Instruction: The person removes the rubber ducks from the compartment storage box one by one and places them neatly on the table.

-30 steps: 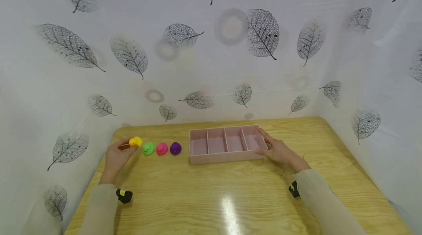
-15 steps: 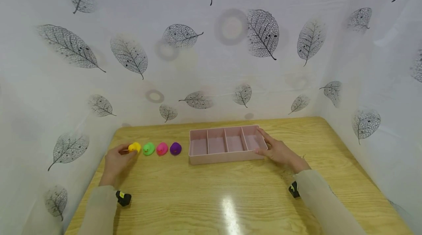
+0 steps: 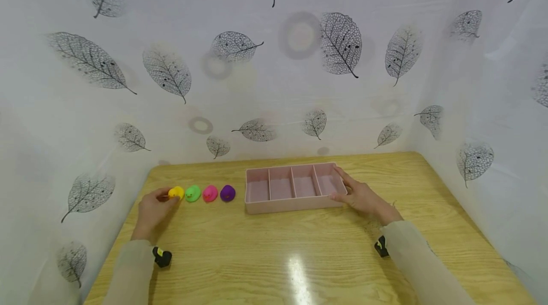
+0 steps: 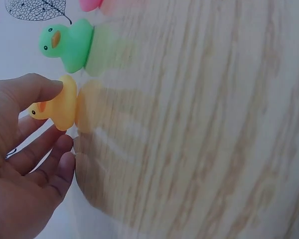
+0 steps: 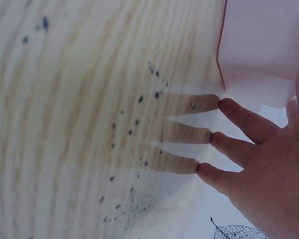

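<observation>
My left hand (image 3: 153,211) pinches a yellow rubber duck (image 4: 66,107) at the left end of a row of ducks; its base appears to touch the table. To its right sit a green duck (image 3: 193,193), a pink duck (image 3: 210,193) and a purple duck (image 3: 228,193). My right hand (image 3: 363,196) grips the right end of a pink tray (image 3: 295,204), its thumb at the near side and a finger at the far corner. In the right wrist view, several fingertips (image 5: 228,103) touch the table beside the tray. The tray's several compartments hold nothing.
The wood-grain table (image 3: 257,257) carries everything. A white curtain (image 3: 265,81) printed with leaves stands behind it and on both sides. Small dark specks (image 5: 139,99) mark the tabletop near my right hand.
My left hand has lowered the yellow duck to the table beside the green duck, then shifted it slightly right. My right hand and the tray have stayed in place.
</observation>
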Demonstrator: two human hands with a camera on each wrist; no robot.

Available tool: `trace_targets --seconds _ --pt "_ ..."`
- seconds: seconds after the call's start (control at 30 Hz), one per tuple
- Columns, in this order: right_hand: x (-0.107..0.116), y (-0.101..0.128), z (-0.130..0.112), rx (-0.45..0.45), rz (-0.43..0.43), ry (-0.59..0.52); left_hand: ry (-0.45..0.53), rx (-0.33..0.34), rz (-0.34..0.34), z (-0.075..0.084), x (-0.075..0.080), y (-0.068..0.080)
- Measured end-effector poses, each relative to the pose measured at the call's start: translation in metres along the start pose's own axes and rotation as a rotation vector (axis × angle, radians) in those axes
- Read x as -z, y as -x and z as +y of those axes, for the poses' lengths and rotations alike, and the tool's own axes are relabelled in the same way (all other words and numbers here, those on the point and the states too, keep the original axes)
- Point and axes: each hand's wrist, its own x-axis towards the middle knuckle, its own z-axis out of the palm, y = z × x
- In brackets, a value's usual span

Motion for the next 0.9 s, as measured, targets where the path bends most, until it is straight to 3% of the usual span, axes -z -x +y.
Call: trace_targets --seconds 0.23,0.57,0.73,0.9 --pt "-0.001 -0.002 0.000 0.001 0.005 0.002 0.080 0.041 -0.020 0.001 -0.002 0.001" --pt "-0.002 -0.002 0.001 -0.018 -0.008 -0.015 0.011 -0.006 -0.011 -0.003 -0.004 0.002" --pt "-0.004 -0.002 0.002 -0.015 -0.003 -0.012 -0.014 -0.017 -0.073 0.001 0.001 0.004" --pt "-0.001 0.001 0.000 -0.028 -0.009 -0.037 -0.107 -0.144 -0.106 0.012 0.015 0.000"
